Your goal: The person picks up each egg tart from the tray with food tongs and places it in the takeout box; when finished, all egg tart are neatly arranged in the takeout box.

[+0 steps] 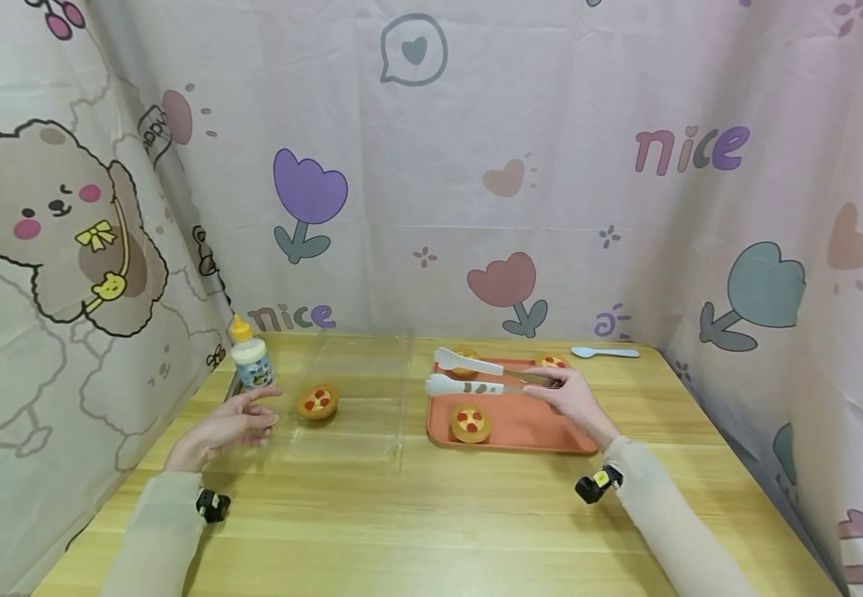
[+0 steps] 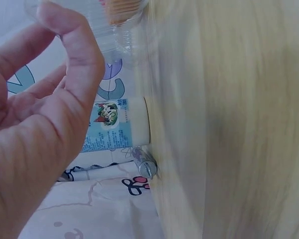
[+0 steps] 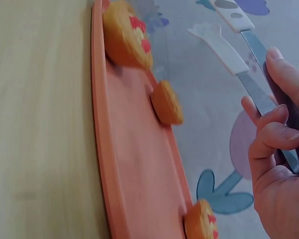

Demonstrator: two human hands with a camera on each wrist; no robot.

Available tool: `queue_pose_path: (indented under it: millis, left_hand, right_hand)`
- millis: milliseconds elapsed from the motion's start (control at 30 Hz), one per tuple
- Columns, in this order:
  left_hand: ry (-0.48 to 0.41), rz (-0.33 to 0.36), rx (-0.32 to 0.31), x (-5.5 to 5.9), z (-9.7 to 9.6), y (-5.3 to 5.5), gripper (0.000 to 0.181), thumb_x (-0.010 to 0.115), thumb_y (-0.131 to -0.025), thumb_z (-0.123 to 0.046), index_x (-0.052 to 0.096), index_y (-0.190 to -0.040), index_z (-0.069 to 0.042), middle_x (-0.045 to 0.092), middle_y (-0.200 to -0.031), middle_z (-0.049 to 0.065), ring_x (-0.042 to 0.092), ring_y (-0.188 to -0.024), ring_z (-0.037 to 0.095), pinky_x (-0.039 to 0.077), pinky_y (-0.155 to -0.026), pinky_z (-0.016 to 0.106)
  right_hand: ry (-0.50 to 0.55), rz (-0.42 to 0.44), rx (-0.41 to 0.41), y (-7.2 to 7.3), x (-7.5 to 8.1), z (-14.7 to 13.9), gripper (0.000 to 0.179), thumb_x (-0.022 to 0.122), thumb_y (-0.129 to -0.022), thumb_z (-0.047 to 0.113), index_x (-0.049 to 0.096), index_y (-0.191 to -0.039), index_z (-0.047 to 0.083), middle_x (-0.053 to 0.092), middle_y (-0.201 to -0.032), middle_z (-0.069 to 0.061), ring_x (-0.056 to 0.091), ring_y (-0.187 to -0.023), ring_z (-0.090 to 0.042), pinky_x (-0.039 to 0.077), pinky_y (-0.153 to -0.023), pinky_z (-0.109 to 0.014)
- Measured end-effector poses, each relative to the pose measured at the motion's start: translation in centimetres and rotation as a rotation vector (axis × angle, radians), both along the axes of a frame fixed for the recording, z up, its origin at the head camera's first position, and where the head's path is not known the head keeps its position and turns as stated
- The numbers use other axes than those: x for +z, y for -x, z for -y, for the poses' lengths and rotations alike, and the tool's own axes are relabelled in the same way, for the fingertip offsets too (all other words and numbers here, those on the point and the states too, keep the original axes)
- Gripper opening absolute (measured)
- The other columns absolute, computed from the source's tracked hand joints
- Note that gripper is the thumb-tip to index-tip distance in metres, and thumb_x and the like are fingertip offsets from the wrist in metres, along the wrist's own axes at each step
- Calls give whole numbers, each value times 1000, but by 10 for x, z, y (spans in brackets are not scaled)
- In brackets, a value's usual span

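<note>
My right hand [image 1: 571, 400] grips a pair of tongs [image 1: 476, 387] with white, paw-like tips, spread apart and holding nothing. They hover over an orange tray [image 1: 528, 427]. On it sit three toy tarts with red-dotted tops: one at the front left [image 1: 470, 424], one at the back left [image 1: 464, 363], partly behind the tongs, and one at the back right [image 1: 553, 362]. A clear plastic box [image 1: 364, 444] lies left of the tray, and another tart [image 1: 318, 403] is inside it. My left hand [image 1: 233, 424], fingers loosely bent, is beside the box's left edge; contact is unclear.
A glue-like bottle [image 1: 252, 361] with a yellow nozzle stands behind my left hand. Next to it, a small metal-ended object [image 2: 146, 167] lies on the wooden table [image 1: 431, 531]. A pale blue spoon [image 1: 604, 352] lies at the back right. Printed curtains enclose the table's back and sides.
</note>
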State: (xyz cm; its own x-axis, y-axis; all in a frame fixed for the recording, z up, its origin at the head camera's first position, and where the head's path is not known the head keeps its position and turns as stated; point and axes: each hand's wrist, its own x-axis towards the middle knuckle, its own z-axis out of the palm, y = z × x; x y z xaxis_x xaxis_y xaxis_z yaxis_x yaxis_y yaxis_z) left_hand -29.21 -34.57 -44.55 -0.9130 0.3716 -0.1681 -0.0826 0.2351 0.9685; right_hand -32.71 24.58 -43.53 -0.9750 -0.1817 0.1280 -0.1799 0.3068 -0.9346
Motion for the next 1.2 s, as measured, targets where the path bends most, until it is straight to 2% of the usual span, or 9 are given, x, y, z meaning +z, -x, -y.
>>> queue_pose_path:
  millis: [300,533,700,800,900,1200]
  left_hand:
    - [0,10,10,4,2,0,73,58,-99,-12,11,-155,-2,58,-99,9,61,-85,19,57,-77,36]
    - [8,7,22,4,2,0,74,58,-99,-13,12,-155,-3,58,-100,10,61,-86,20,57,-78,37]
    - [-9,13,19,3,0,0,73,58,-99,-12,12,-155,-3,58,-99,9,60,-84,18,57,-76,35]
    - [-16,22,26,3,-1,0,73,58,-99,-11,12,-155,-4,58,-98,8,60,-82,17,57,-74,34]
    - [-8,18,29,3,-2,1,75,59,-98,-12,11,-155,-3,58,-98,9,60,-82,17,57,-74,34]
    - [-6,16,22,2,-3,0,75,58,-99,-13,11,-155,-3,57,-97,9,59,-81,18,56,-72,34]
  right_hand:
    - [-49,27,17,-3,-6,-27,50,79,-84,25,65,-126,1,46,-60,6,38,-47,-6,36,-45,-23]
    - [-103,12,42,-5,-10,-45,47,78,-84,25,67,-123,2,47,-68,3,38,-59,-9,33,-50,-23]
    - [-113,48,60,-6,-12,-53,48,79,-83,25,67,-124,2,45,-63,4,37,-52,-8,34,-45,-28]
    - [-113,74,82,-6,-16,-56,48,80,-82,25,67,-123,3,49,-63,3,37,-47,-7,35,-42,-29]
    - [-120,71,106,-6,-21,-58,49,80,-83,25,66,-123,1,51,-64,2,38,-45,-7,35,-40,-27]
    - [-148,67,98,-9,-28,-61,49,81,-81,25,67,-123,4,50,-70,-1,38,-47,-6,35,-39,-24]
